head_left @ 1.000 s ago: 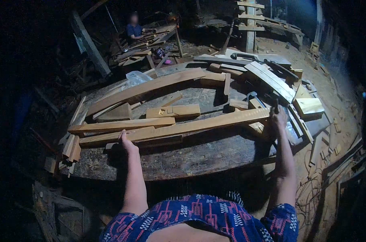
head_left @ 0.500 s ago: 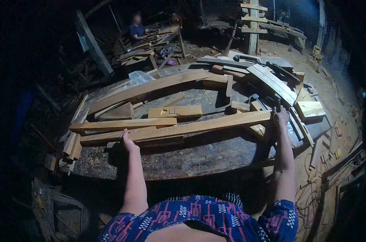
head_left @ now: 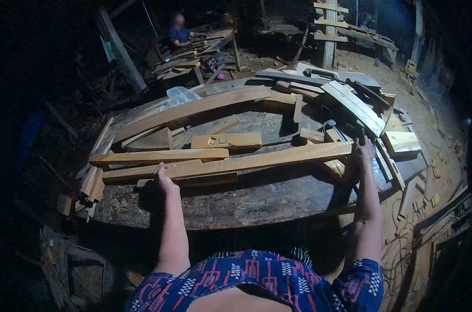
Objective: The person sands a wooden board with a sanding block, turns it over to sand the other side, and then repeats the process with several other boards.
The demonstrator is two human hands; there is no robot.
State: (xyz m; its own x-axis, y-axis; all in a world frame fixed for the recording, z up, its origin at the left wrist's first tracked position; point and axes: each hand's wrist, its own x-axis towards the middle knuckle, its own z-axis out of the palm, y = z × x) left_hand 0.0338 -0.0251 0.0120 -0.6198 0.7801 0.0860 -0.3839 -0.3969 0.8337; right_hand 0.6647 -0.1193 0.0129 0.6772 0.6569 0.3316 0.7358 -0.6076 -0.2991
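Observation:
A long wooden beam [head_left: 262,160] lies across the near part of the dark workbench [head_left: 246,200]. At its left end my left hand [head_left: 165,179] grips it, fingers up behind the wood. My right hand [head_left: 364,151] holds the beam's right end, with some fingertips raised. Just behind the beam lies a short block with cut slots [head_left: 241,141]. Another wooden piece [head_left: 168,156] is beside it on the left, and a shorter piece [head_left: 207,179] sits in front, partly under the beam.
A curved beam [head_left: 194,108] lies toward the back. Clamps [head_left: 368,92] and pale boards [head_left: 353,106] are at the right rear. Short blocks [head_left: 96,185] stand at the left edge. A person [head_left: 180,34] sits by another table [head_left: 215,44] in the background.
The camera view has shifted slightly. Both hands remain at the same ends of the beam, and the beam has barely moved.

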